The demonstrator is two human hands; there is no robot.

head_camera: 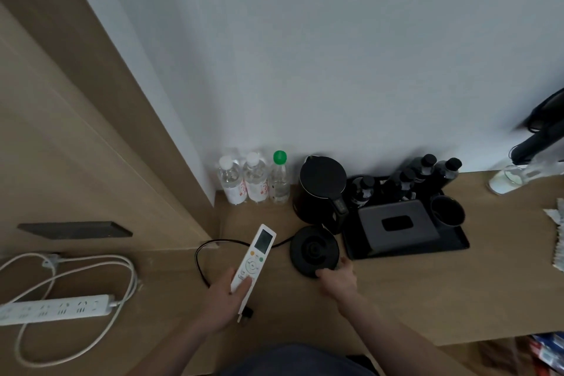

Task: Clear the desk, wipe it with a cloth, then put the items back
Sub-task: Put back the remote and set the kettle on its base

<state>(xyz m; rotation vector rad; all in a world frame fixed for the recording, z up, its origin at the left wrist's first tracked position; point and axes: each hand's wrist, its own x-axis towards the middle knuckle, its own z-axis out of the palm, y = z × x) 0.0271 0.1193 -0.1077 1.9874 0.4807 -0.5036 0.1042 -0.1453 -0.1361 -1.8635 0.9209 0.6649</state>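
Worktop (396,299): pale wood, lower right of the frame; the things are crowded along the wall, so I'd judge it is either not yet cleared or already refilled
Tray (451,249): black, centre right; it carries dark bottles, a tissue box and a cup, best lifted level as one load
Kettle (322,189): off its base, standing just behind it
Kettle base (314,250): centre; right hand (338,279) has its fingers curled round the near rim, gripping it; mind the cord (201,259) trailing left, slide rather than yank
Remote (254,256): white, lower centre; left hand (224,299) grips its lower end
Water bottles (253,177): three, against the wall
Hard to make out: no cloth seen; dark gear at the right edge is cut off; the cord's plug is half hidden behind the remote
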